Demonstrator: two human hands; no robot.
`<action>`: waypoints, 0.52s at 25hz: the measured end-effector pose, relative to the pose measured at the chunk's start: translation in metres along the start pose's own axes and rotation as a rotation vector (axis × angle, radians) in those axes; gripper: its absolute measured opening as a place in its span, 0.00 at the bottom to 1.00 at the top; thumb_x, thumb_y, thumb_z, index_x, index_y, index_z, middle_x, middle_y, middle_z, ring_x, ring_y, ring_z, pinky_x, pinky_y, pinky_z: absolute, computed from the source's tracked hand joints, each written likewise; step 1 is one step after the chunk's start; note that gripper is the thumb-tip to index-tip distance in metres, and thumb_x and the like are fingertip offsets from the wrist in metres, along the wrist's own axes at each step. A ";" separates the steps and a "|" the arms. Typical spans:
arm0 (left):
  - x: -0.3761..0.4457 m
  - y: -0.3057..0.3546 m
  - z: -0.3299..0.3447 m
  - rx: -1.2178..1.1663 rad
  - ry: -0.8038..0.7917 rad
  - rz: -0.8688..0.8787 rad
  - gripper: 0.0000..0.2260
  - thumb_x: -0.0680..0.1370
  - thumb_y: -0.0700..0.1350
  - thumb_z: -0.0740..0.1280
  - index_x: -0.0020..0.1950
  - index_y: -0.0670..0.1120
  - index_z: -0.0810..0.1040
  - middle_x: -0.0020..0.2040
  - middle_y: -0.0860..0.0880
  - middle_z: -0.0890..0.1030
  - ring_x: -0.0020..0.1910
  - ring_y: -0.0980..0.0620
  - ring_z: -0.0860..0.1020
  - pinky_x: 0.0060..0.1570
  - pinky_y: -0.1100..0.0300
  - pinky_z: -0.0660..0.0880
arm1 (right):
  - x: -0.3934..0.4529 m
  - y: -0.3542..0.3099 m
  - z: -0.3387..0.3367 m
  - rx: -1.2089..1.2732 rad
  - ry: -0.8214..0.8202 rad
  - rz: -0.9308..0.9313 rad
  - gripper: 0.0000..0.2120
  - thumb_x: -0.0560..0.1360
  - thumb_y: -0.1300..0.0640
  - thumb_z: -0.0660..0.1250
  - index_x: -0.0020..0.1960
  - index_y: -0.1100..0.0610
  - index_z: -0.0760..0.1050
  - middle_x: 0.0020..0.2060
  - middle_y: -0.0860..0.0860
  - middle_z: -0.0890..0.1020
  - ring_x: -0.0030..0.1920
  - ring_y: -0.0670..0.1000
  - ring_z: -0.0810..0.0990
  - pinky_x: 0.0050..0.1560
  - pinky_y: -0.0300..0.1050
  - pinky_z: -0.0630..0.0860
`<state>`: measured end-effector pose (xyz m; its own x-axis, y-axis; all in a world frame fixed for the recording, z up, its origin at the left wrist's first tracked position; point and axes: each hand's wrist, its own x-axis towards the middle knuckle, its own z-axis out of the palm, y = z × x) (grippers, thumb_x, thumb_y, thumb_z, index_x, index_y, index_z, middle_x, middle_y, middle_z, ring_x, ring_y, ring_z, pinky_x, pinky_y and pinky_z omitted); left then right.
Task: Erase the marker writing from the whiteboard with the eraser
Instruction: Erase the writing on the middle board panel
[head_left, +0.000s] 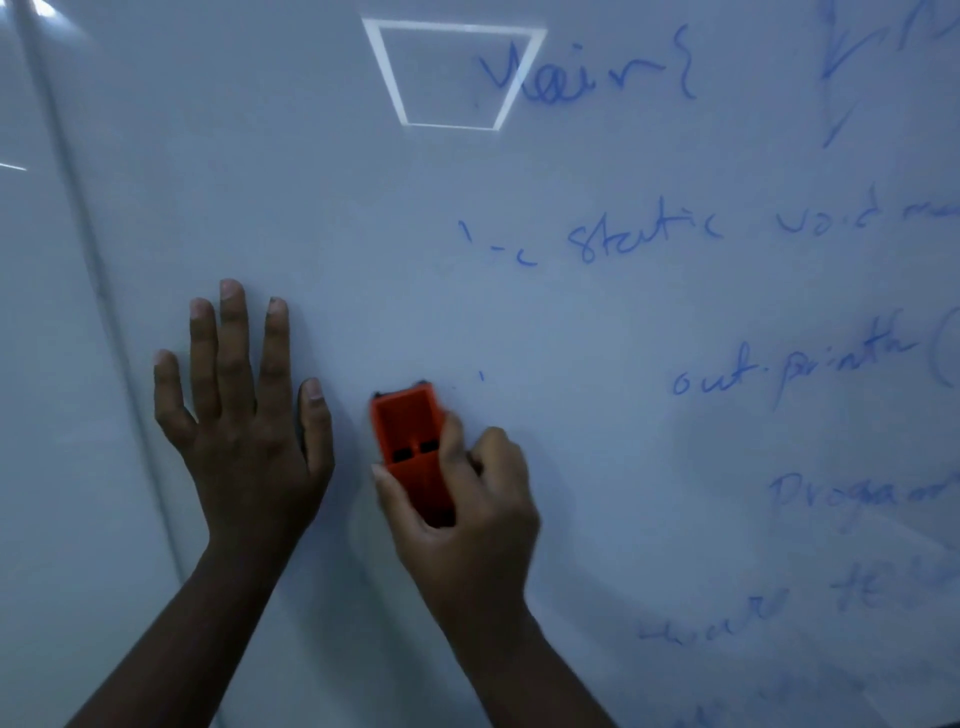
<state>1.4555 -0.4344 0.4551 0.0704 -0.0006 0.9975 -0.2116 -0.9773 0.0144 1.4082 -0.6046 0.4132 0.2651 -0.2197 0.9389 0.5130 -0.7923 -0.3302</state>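
Against the whiteboard (571, 322), our right hand (467, 509) pinches an orange eraser (410, 441) flat to the surface — left of the blue marker writing (644, 236) — while our left hand (244, 415) rests beside it, fingers spread.

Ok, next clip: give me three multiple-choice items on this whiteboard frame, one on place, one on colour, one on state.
1. Where is the eraser relative to the left hand?
A. To its right
B. To its left
C. Under it

2. What colour is the marker writing?
A. Red
B. Blue
C. Green

3. How is the left hand held?
A. Clenched in a fist
B. Gripping a marker
C. Open, flat on the whiteboard

Answers: 1 A, the orange eraser sits in the right hand, beside the left one. 2 B, every line reads blue. 3 C, its fingers are spread against the board.
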 end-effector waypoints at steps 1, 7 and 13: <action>-0.001 -0.001 0.000 -0.005 -0.004 0.004 0.27 0.88 0.50 0.54 0.87 0.46 0.54 0.86 0.42 0.53 0.86 0.44 0.49 0.82 0.37 0.50 | 0.006 -0.010 0.004 -0.006 -0.017 -0.035 0.29 0.75 0.36 0.72 0.63 0.58 0.81 0.43 0.51 0.76 0.42 0.50 0.73 0.37 0.47 0.76; -0.001 -0.004 0.000 0.007 0.018 0.021 0.27 0.88 0.50 0.55 0.86 0.44 0.58 0.86 0.40 0.56 0.86 0.42 0.53 0.82 0.38 0.51 | 0.044 0.011 -0.019 -0.054 0.038 -0.052 0.29 0.72 0.33 0.72 0.65 0.52 0.82 0.42 0.50 0.74 0.42 0.53 0.76 0.37 0.48 0.76; -0.005 -0.002 -0.001 0.004 0.004 0.025 0.28 0.87 0.48 0.57 0.86 0.43 0.58 0.86 0.40 0.56 0.86 0.41 0.53 0.82 0.37 0.50 | 0.071 0.113 -0.088 -0.010 0.219 0.262 0.31 0.72 0.32 0.72 0.62 0.55 0.83 0.37 0.51 0.71 0.33 0.50 0.74 0.37 0.51 0.75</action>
<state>1.4544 -0.4321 0.4501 0.0610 -0.0242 0.9978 -0.2089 -0.9779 -0.0109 1.4132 -0.7596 0.4507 0.2041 -0.5327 0.8213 0.4424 -0.6982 -0.5628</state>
